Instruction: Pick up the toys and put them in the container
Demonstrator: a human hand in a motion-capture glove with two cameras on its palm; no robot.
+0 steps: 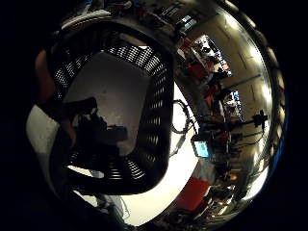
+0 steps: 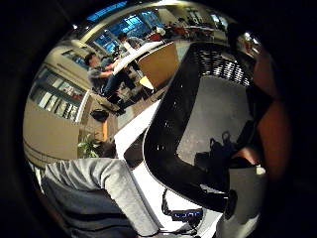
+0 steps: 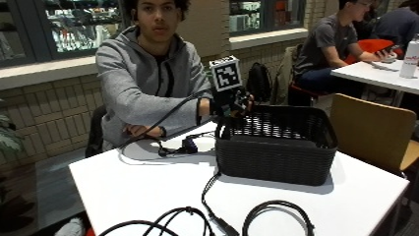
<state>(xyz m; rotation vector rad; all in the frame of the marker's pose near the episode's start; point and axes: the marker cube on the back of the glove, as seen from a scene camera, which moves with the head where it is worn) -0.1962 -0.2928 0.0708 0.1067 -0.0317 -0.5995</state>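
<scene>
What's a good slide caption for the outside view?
Gloved right hand hovers over the rim of the black basket on a white table.

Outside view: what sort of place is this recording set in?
Probably a cafeteria or campus common area: white tables, wooden chairs, big windows, other people sitting nearby. The gloved right hand hangs over a black basket.

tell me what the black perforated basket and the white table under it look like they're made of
The black woven-look basket seems to be moulded plastic: glossy rim highlights in the palm views, regular rows of slots in its walls; real wicker cannot be ruled out. The white table looks like smooth laminate or painted board, with an even matte surface; its core is not visible.
</scene>
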